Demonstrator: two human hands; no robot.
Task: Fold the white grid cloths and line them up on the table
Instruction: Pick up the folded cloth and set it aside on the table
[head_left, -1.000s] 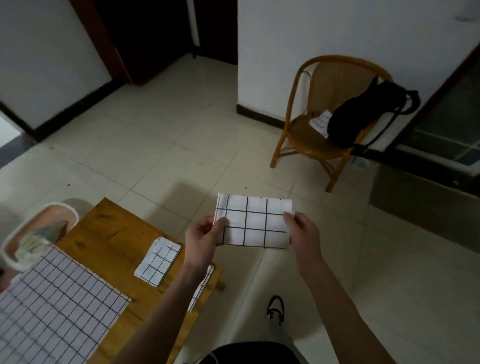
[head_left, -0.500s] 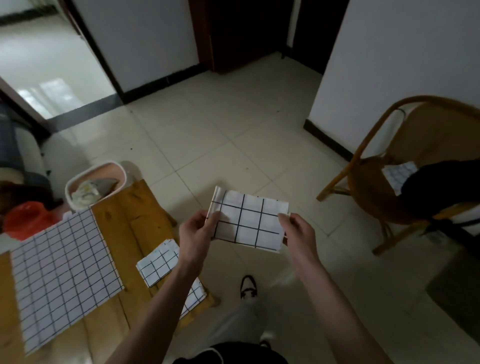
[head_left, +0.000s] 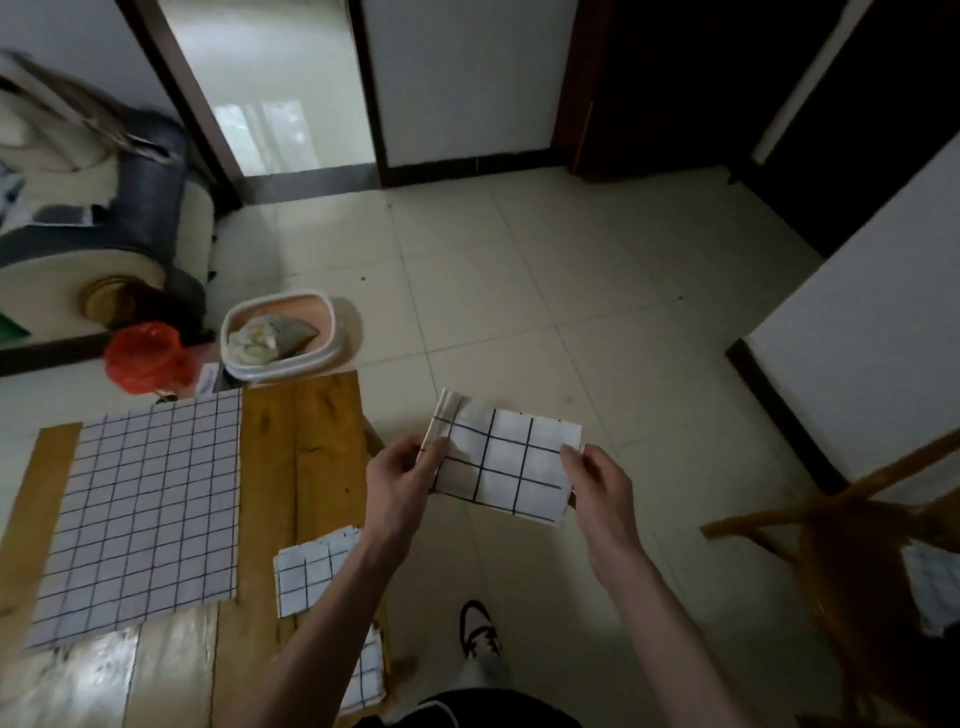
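Observation:
I hold a folded white grid cloth (head_left: 506, 462) in the air over the floor, just right of the wooden table (head_left: 298, 462). My left hand (head_left: 400, 480) pinches its left edge and my right hand (head_left: 597, 480) pinches its right edge. A large unfolded grid cloth (head_left: 140, 514) lies flat on the table's left part. A folded grid cloth (head_left: 306, 571) lies near the table's right edge, partly behind my left forearm. Another folded cloth (head_left: 366, 670) shows below that forearm at the table's near right corner.
A white tub (head_left: 283, 335) with crumpled items stands on the floor beyond the table, next to a red bag (head_left: 145, 356). A sofa (head_left: 104, 208) fills the far left. A wooden chair (head_left: 857, 561) with a grid cloth (head_left: 935, 582) on its seat stands at the right. My shoe (head_left: 478, 631) is on the tiles.
My view has swung left, so the table and the big flat cloth fill more of the frame and the chair slid right. Both hands keep holding the folded cloth, now nearer the table.

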